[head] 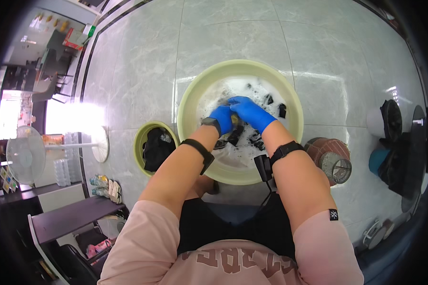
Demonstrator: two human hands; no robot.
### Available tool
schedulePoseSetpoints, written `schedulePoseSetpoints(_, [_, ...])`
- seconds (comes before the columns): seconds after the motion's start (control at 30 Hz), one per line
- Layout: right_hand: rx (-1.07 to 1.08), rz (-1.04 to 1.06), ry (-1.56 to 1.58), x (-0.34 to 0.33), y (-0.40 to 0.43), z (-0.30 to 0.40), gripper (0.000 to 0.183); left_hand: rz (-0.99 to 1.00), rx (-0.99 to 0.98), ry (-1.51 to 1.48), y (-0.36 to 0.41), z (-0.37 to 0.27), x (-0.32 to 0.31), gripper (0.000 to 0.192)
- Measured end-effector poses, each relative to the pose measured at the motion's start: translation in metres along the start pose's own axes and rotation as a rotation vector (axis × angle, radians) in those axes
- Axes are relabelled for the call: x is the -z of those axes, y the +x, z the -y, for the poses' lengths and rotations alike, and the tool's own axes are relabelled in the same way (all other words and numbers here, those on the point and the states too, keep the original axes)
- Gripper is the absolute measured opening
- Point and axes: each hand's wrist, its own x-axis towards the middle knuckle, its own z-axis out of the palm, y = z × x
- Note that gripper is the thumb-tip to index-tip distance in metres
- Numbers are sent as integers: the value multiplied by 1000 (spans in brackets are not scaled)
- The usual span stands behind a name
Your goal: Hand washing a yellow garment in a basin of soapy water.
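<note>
My left hand [224, 118] and my right hand [250, 111], both in blue rubber gloves, meet over a large pale green basin [240, 66]. Between the gloves shows a small yellowish thing [234, 121], too hidden to name; whether the fingers are closed on it I cannot tell. White suds and water [235, 83] fill the basin around my hands. Dark cloth [236, 135] lies in the suds just below the gloves, and smaller black pieces of cloth [282, 110] stick out at the right side. My wrists and forearms bear black straps.
A smaller green basin [138, 146] with black cloth [157, 148] stands left of the large one. Farther left are a standing fan [26, 156] and a dark desk [75, 217]. At right stand a reddish-brown object with a glass-like vessel [331, 167] and bins lined with black bags [392, 121].
</note>
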Motion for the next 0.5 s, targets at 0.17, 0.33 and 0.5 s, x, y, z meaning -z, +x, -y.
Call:
schedulePoseSetpoints(0.17, [19,-53,-402,-31,37,-66,37,-401,11,-342,-56,16,26,54])
schedulePoseSetpoints(0.33, [21,82,-469,-50,35,-39,37,-547,71,-298,-91,42,33,54])
schedulePoseSetpoints(0.5, [55,227,-977,-50,21,-60,36,-494,-19,-317,-90,30,42,54])
